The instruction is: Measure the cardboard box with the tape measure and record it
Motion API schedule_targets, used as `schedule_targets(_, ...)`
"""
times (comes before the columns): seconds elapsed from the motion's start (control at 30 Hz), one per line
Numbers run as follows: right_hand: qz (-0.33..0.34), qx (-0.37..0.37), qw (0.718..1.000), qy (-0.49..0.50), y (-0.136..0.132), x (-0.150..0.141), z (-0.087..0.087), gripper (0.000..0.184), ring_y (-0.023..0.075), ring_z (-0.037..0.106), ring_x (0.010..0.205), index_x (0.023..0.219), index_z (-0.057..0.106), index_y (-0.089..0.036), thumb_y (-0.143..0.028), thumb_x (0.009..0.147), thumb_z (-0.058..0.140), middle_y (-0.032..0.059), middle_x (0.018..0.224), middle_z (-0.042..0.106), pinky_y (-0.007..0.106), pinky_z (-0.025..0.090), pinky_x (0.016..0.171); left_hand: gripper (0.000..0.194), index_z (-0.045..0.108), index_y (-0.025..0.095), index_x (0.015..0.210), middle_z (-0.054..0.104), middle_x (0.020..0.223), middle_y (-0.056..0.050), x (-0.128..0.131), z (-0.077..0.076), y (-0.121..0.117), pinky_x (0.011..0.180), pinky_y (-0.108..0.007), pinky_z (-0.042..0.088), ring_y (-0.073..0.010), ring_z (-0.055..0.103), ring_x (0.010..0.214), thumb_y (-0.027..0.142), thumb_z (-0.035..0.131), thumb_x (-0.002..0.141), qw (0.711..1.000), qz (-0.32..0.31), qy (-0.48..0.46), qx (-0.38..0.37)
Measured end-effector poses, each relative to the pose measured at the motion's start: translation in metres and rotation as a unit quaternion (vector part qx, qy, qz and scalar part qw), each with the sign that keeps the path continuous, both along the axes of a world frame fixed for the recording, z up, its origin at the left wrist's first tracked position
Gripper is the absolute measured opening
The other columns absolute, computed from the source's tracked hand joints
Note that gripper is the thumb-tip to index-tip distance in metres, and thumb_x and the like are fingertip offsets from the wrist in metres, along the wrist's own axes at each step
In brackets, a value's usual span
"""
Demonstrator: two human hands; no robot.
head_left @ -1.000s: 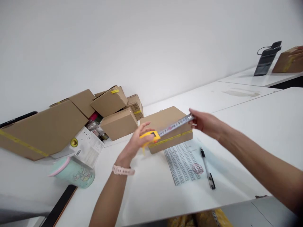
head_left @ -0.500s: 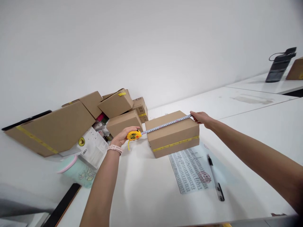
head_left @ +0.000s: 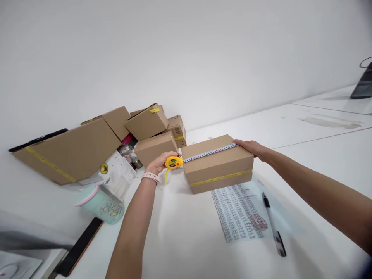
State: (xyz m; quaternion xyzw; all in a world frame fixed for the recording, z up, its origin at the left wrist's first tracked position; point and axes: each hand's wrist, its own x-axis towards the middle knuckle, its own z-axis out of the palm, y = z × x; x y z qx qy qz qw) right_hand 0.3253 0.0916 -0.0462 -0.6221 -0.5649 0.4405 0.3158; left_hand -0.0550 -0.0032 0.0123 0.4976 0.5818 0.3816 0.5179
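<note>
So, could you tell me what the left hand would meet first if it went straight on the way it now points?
Probably the near end of the cardboard box, met by the yellow tape measure in the left hand; the gap looks tiny, though depth is unclear.

White table (head_left: 171, 240), box (head_left: 212, 159) on it, printed sheet (head_left: 235, 217) and pen (head_left: 273, 224) near the front, mint cup (head_left: 101, 205) to the left.

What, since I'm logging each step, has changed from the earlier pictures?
The tape blade came down onto the box; its case moved left, to the box's end. The right hand now touches the box. Unchanged: left hand holding the case, pen and paper.
</note>
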Motion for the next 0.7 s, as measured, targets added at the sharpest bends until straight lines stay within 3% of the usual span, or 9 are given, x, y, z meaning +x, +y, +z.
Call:
schedule_targets(0.13,-0.013,0.042,0.998,-0.046,0.003,-0.003,0.004,0.036,0.0292,0.068,0.090,0.077,0.064,-0.020,-0.055,0.086,0.062,0.0146,0.096,0.073,0.037,0.053,0.072,0.045,0.076,0.014,0.092,0.074,0.088,-0.008,0.001,0.000,0.001,0.068,-0.036,0.058,-0.0242,0.069,0.080,0.044,0.083,0.060,1.000,0.000,-0.003,0.004)
schedule_targets(0.23,-0.032,0.083,0.992,-0.087,0.006,-0.005,0.014,0.033,0.0313,0.065,0.092,0.064,0.058,-0.021,-0.045,0.083,0.068,0.0132,0.084,0.070,0.038,0.050,0.073,0.041,0.075,0.013,0.091,0.073,0.087,-0.007,0.004,0.011,-0.004,0.062,-0.029,0.054,-0.0202,0.067,0.075,0.040,0.084,0.061,1.000,-0.009,0.004,0.016)
schedule_targets(0.33,-0.031,0.115,0.990,-0.078,0.010,-0.001,0.035,0.032,0.0241,0.064,0.082,0.065,0.055,-0.021,-0.041,0.088,0.063,0.0110,0.080,0.068,0.033,0.050,0.068,0.050,0.073,0.015,0.107,0.073,0.096,-0.009,0.017,0.026,-0.031,0.061,-0.027,0.052,-0.0206,0.069,0.077,0.041,0.084,0.066,0.998,-0.052,0.001,0.020)
schedule_targets(0.4,-0.025,0.140,0.989,-0.052,0.011,0.002,0.053,0.031,0.0183,0.062,0.078,0.070,0.056,-0.020,-0.040,0.094,0.056,0.0095,0.085,0.069,0.029,0.050,0.067,0.065,0.067,0.018,0.125,0.072,0.103,-0.012,0.036,0.027,-0.063,0.062,-0.033,0.055,-0.0261,0.071,0.079,0.044,0.084,0.067,0.994,-0.106,-0.015,0.004)
schedule_targets(0.47,0.010,0.168,0.985,-0.027,0.010,0.001,0.069,0.031,0.0162,0.061,0.081,0.075,0.059,-0.020,-0.043,0.095,0.054,0.0083,0.091,0.070,0.027,0.050,0.070,0.075,0.059,0.023,0.137,0.069,0.109,-0.012,0.064,0.017,-0.101,0.069,-0.039,0.058,-0.0284,0.071,0.085,0.043,0.084,0.069,0.977,-0.195,-0.079,-0.017)
schedule_targets(0.53,0.080,0.189,0.978,-0.021,0.006,-0.005,0.081,0.034,0.0172,0.060,0.084,0.076,0.061,-0.020,-0.050,0.093,0.059,0.0072,0.092,0.070,0.028,0.050,0.073,0.076,0.063,0.023,0.133,0.067,0.102,-0.009,0.097,-0.004,-0.136,0.072,-0.039,0.058,-0.0259,0.070,0.083,0.044,0.088,0.065,0.951,-0.248,-0.178,-0.043)
schedule_targets(0.63,0.162,0.199,0.966,-0.036,0.000,-0.023,0.084,0.041,0.0208,0.060,0.086,0.075,0.061,-0.022,-0.060,0.088,0.062,0.0071,0.089,0.070,0.031,0.048,0.077,0.086,0.069,0.018,0.127,0.063,0.094,-0.008,0.147,-0.037,-0.169,0.067,-0.035,0.056,-0.0227,0.068,0.074,0.049,0.092,0.050,0.932,-0.199,-0.299,-0.046)
schedule_targets(0.7,0.156,0.210,0.964,-0.037,0.000,-0.036,0.078,0.045,0.0229,0.062,0.093,0.082,0.062,-0.022,-0.065,0.091,0.053,0.0090,0.098,0.072,0.032,0.048,0.082,0.079,0.072,0.013,0.121,0.061,0.091,-0.008,0.172,-0.049,-0.173,0.065,-0.034,0.055,-0.0217,0.068,0.070,0.052,0.089,0.054,0.932,-0.123,-0.340,-0.025)
